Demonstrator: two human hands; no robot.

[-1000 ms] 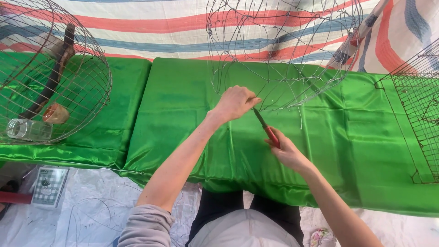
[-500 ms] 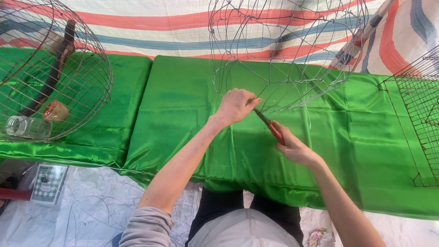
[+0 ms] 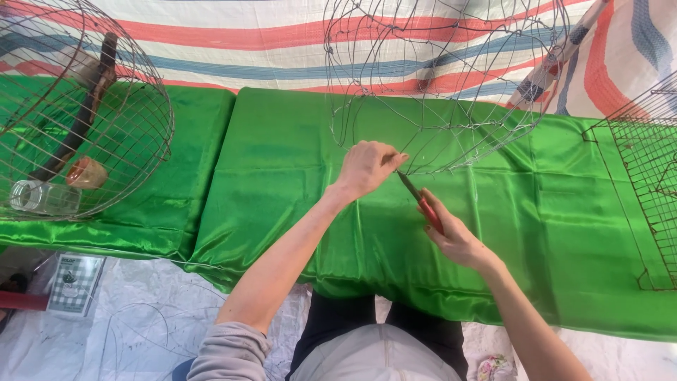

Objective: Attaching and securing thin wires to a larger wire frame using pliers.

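Note:
A half-made wire cage frame [image 3: 451, 85] of thin bare wire stands on the green satin cloth [image 3: 282, 162] in front of me. My left hand [image 3: 367, 168] pinches a wire at the frame's lower front edge. My right hand [image 3: 455, 236] grips red-handled pliers [image 3: 422, 203], whose dark jaws meet the wire right beside my left fingertips. Both forearms reach out over the cloth from my lap.
A finished round wire cage [image 3: 77, 113] with a wooden perch, a small cup and a clear jar [image 3: 42, 197] sits at the left. A flat wire grid panel [image 3: 649, 176] lies at the right. A striped tarp hangs behind. A small checked packet [image 3: 74, 282] lies on the white floor sheet.
My right hand and the pliers have slid slightly up and left toward the left fingertips. The left hand stays pinching the same wire.

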